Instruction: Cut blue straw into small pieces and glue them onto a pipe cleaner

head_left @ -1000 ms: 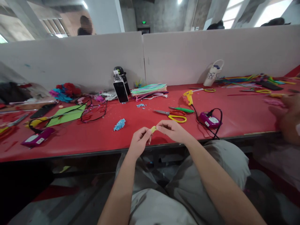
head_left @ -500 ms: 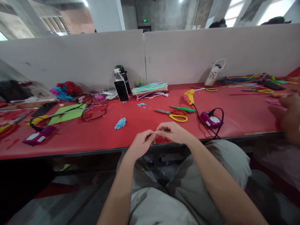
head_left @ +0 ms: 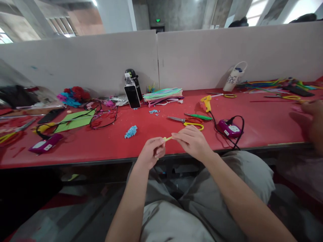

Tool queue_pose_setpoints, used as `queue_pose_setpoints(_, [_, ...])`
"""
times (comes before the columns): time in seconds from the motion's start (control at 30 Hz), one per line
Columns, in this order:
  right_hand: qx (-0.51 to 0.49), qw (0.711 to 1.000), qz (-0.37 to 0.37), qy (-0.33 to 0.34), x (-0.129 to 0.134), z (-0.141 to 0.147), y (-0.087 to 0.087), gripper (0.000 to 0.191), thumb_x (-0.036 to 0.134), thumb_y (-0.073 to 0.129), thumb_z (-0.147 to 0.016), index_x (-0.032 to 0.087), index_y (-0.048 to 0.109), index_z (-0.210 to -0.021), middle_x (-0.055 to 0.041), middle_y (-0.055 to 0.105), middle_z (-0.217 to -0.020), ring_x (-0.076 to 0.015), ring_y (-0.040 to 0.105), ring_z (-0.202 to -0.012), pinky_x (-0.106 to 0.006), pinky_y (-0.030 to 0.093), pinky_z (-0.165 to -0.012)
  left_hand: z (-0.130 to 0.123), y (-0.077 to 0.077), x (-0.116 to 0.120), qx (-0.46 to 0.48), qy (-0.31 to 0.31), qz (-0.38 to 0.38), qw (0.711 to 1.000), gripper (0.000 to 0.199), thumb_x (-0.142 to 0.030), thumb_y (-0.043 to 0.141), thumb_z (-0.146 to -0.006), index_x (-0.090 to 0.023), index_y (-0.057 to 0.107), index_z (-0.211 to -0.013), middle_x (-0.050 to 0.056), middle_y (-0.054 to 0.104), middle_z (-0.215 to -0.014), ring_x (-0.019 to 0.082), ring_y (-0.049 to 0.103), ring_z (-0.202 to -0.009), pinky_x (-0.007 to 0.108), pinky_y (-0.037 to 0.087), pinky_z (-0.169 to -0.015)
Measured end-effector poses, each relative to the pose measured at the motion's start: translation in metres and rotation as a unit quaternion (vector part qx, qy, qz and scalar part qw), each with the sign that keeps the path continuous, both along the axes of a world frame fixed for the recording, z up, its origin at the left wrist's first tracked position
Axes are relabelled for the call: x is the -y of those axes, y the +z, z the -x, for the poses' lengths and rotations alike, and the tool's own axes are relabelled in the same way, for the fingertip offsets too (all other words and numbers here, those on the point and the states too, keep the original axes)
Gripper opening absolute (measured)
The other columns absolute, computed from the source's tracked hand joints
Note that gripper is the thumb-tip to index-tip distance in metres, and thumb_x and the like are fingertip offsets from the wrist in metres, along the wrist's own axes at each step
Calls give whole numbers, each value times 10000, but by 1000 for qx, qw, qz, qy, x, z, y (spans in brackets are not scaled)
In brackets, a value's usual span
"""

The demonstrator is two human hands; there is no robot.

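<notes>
A short yellow pipe cleaner [head_left: 168, 138] is stretched between my hands, just above the table's front edge. My left hand [head_left: 152, 151] is closed, pinching its left end between thumb and finger. On the other end, the fingertips of my right hand [head_left: 192, 143] press together. Just beyond the right hand lie scissors [head_left: 193, 126] with yellow and red handles, beside a green-handled tool [head_left: 200, 117]. To the left of my hands sits a small heap of light blue pieces [head_left: 131, 131]; a few more blue bits [head_left: 153, 111] are scattered behind it.
A yellow glue gun [head_left: 207, 103] and a purple corded box [head_left: 229, 128] lie to the right. Behind stand a phone [head_left: 132, 97], a bottle and a bundle of pastel pipe cleaners [head_left: 164, 94]. A co-worker's hand [head_left: 314, 111] is at the far right. A partition [head_left: 101, 60] backs the table.
My hands have drawn apart, the right one shifting right and turning over, so more of the yellow pipe cleaner shows between them. The view has shifted slightly.
</notes>
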State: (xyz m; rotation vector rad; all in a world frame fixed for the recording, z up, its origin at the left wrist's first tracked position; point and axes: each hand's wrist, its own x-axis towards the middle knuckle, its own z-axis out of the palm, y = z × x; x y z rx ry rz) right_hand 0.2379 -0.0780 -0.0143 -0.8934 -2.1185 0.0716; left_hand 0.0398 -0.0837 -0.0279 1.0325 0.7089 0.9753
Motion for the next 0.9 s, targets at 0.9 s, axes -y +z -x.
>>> queue_pose_setpoints(0.9, [-418, 843, 337, -24, -17, 28, -17, 313, 470, 678, -791, 170, 640, -709, 7, 582, -579, -123, 534, -515, -250, 443, -513, -17, -9, 4, -307, 160, -293, 891, 290, -370, 510, -928, -161, 563, -734, -34, 480, -598, 87, 421, -556, 216, 326, -544])
